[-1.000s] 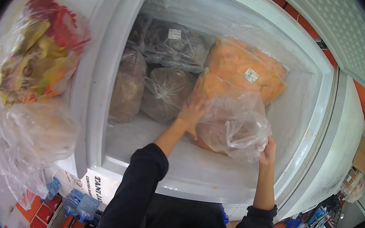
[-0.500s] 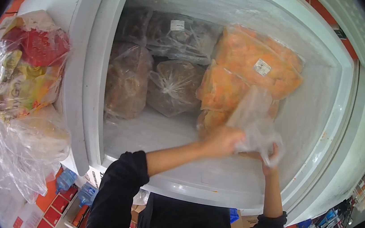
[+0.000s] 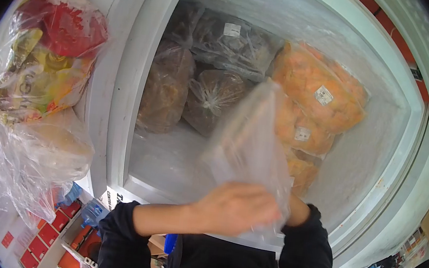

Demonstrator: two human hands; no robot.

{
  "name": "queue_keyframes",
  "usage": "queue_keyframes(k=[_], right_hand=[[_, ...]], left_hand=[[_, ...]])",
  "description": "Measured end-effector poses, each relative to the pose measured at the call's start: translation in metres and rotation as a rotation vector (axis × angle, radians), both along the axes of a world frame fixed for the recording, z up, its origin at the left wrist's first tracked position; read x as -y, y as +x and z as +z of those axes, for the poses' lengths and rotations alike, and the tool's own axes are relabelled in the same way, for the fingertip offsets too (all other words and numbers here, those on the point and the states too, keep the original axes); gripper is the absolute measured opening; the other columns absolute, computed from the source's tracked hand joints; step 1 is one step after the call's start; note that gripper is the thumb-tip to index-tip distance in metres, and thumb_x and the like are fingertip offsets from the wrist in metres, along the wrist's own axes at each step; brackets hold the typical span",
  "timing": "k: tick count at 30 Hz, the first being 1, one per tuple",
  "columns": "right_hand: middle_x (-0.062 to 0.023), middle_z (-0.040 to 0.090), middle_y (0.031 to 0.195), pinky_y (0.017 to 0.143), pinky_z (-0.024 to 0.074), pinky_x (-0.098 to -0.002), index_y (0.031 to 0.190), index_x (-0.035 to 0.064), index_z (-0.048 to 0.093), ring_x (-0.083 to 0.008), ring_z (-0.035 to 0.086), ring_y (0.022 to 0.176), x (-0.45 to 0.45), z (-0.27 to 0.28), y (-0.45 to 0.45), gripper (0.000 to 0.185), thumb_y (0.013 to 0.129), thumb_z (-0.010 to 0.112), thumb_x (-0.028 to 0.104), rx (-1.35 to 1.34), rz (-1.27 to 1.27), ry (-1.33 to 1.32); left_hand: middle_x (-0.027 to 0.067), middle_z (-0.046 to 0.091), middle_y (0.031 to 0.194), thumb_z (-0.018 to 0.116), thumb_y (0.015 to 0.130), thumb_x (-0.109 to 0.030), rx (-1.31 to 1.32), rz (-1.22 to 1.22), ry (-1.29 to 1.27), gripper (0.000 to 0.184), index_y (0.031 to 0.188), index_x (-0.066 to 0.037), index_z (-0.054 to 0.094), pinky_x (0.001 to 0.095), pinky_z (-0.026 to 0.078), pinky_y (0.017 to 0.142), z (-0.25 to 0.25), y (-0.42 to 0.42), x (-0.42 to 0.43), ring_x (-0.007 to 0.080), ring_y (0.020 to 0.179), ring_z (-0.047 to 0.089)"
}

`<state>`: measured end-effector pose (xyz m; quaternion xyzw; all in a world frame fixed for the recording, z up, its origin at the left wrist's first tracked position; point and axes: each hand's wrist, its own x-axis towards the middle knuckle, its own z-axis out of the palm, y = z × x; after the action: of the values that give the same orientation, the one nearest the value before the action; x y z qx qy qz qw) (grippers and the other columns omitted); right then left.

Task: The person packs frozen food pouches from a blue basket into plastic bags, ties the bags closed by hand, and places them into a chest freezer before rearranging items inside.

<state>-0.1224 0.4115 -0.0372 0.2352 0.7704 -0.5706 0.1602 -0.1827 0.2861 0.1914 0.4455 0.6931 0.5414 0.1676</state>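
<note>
Near the front edge of an open chest freezer, my left hand [image 3: 243, 209] is closed on the gathered part of a clear plastic bag [image 3: 248, 143], blurred by motion. The bag hangs over the freezer's inside and its contents are hard to make out. My right hand is hidden behind the bag; only its wrist [image 3: 298, 211] shows. Behind the bag lie orange packs [image 3: 320, 88] with white labels. To their left are a tied bag with brown contents [image 3: 216, 94], another brown bag [image 3: 167, 86] and dark packs [image 3: 235, 44].
On the ledge left of the freezer rests a clear bag [image 3: 36, 145] with a red and yellow package [image 3: 47, 72]. The freezer's front rim [image 3: 152, 193] crosses before my body. Blue bottles [image 3: 93, 213] stand below left, and the raised lid [image 3: 425, 47] is at upper right.
The clear bag has been lifted off the orange packs and brought left and toward me, uncovering lower labelled packs. My left hand has closed on it; my right hand has gone behind it.
</note>
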Motion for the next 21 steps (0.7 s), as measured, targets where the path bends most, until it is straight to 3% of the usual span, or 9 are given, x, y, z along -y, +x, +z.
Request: queue_keyframes(k=[4, 5, 7, 8, 10, 11, 13, 17, 21], right_hand=[[-0.0142, 0.042, 0.128, 0.094, 0.0382, -0.0346, 0.125, 0.0045, 0.044, -0.0267, 0.042, 0.117, 0.078, -0.007, -0.118, 0.053, 0.078, 0.06, 0.022, -0.166, 0.123, -0.168], [-0.0142, 0.041, 0.128, 0.094, 0.0381, -0.0347, 0.125, 0.0048, 0.044, -0.0268, 0.042, 0.118, 0.1, -0.015, -0.144, 0.053, 0.077, 0.061, 0.021, -0.178, 0.14, -0.217], [-0.0143, 0.04, 0.13, 0.094, 0.0381, -0.0349, 0.125, 0.0054, 0.044, -0.027, 0.041, 0.118, 0.141, -0.026, -0.189, 0.054, 0.077, 0.061, 0.021, -0.174, 0.158, -0.321], [-0.0143, 0.04, 0.13, 0.094, 0.0381, -0.035, 0.126, 0.0056, 0.044, -0.0272, 0.041, 0.119, 0.162, -0.031, -0.21, 0.054, 0.076, 0.061, 0.021, -0.159, 0.16, -0.376], [-0.0144, 0.038, 0.132, 0.094, 0.0381, -0.0353, 0.126, 0.0062, 0.044, -0.0274, 0.04, 0.12, 0.2, -0.043, -0.241, 0.055, 0.076, 0.062, 0.021, -0.116, 0.157, -0.478], [-0.0145, 0.038, 0.132, 0.094, 0.0381, -0.0354, 0.126, 0.0065, 0.044, -0.0276, 0.04, 0.12, 0.217, -0.05, -0.251, 0.056, 0.076, 0.062, 0.02, -0.094, 0.159, -0.521], [-0.0146, 0.037, 0.133, 0.094, 0.0381, -0.0356, 0.126, 0.0071, 0.044, -0.0278, 0.039, 0.121, 0.242, -0.06, -0.267, 0.056, 0.075, 0.063, 0.02, -0.066, 0.172, -0.576], [-0.0148, 0.034, 0.136, 0.095, 0.0381, -0.036, 0.127, 0.0082, 0.043, -0.0284, 0.037, 0.122, 0.242, -0.048, -0.269, 0.058, 0.074, 0.064, 0.019, -0.114, 0.354, -0.569], [-0.0136, 0.026, 0.14, 0.096, 0.037, -0.0398, 0.127, 0.0075, 0.044, -0.0289, 0.032, 0.126, 0.197, -0.008, -0.262, 0.058, 0.073, 0.063, 0.018, -0.332, 0.919, -0.056]], left_hand=[[0.0067, 0.048, 0.064, 0.06, 0.076, -0.015, -0.413, 0.287, -0.571, 0.019, 0.069, -0.006, 0.045, 0.0327, 0.043, 0.048, -0.019, -0.049, 0.039, 0.0229, 0.057, 0.052], [0.0067, 0.048, 0.064, 0.06, 0.076, -0.015, -0.405, 0.292, -0.571, 0.019, 0.069, -0.006, 0.045, 0.0327, 0.043, 0.048, -0.028, -0.055, 0.046, 0.0229, 0.057, 0.052], [0.0055, 0.054, 0.079, 0.055, 0.073, -0.012, -0.535, 0.34, -1.121, 0.011, 0.082, -0.007, 0.054, 0.028, 0.05, 0.059, -0.051, -0.06, 0.056, 0.0187, 0.069, 0.055], [0.0055, 0.054, 0.079, 0.055, 0.073, -0.012, -0.53, 0.345, -1.119, 0.011, 0.082, -0.007, 0.054, 0.028, 0.05, 0.059, -0.057, -0.058, 0.058, 0.0187, 0.069, 0.055], [0.0115, 0.055, 0.104, 0.055, 0.077, -0.01, -0.647, 0.49, -1.31, 0.029, 0.104, -0.004, 0.052, 0.0278, 0.047, 0.074, -0.067, -0.045, 0.063, 0.0233, 0.088, 0.056], [0.0115, 0.055, 0.104, 0.055, 0.077, -0.01, -0.626, 0.484, -1.321, 0.029, 0.104, -0.004, 0.052, 0.0278, 0.047, 0.074, -0.067, -0.038, 0.068, 0.0233, 0.088, 0.056], [0.0141, 0.05, 0.118, 0.06, 0.073, -0.011, -0.46, 0.395, -1.315, 0.049, 0.12, -0.001, 0.046, 0.0312, 0.043, 0.086, -0.058, -0.027, 0.078, 0.0264, 0.102, 0.051], [0.0152, 0.05, 0.119, 0.065, 0.071, -0.016, -0.127, 0.316, -1.227, 0.058, 0.122, 0.001, 0.043, 0.0351, 0.042, 0.087, -0.03, -0.007, 0.113, 0.0292, 0.105, 0.05], [0.0159, 0.05, 0.118, 0.068, 0.069, -0.019, 0.07, 0.35, -1.12, 0.061, 0.122, 0.001, 0.043, 0.0364, 0.041, 0.087, -0.027, 0.023, 0.123, 0.031, 0.104, 0.05]])
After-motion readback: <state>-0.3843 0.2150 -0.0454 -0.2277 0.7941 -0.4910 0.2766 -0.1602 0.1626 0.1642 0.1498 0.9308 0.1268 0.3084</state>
